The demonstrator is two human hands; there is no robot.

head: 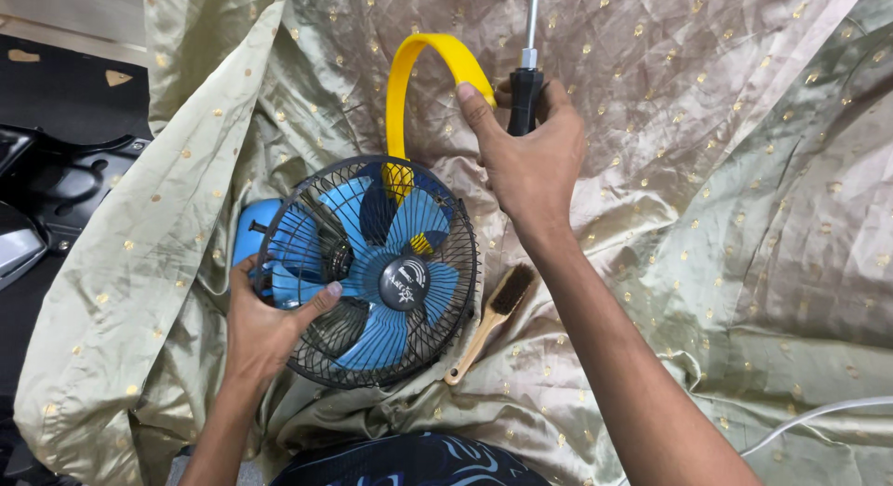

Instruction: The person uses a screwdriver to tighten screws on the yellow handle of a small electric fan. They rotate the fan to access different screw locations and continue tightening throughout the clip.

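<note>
Two hands work: the left hand clamps the blue table fan's black wire guard; the right hand closes around a screwdriver by the yellow stand.

A small blue fan in a black wire cage lies face-up on the cloth; a black-handled screwdriver stands above it.

A crumpled olive-gold cloth with small gold dots covers the supporting surface. Directly on it lie a small blue fan with black wire guard, a wooden-handled brush, and a white cable at lower right.
</note>
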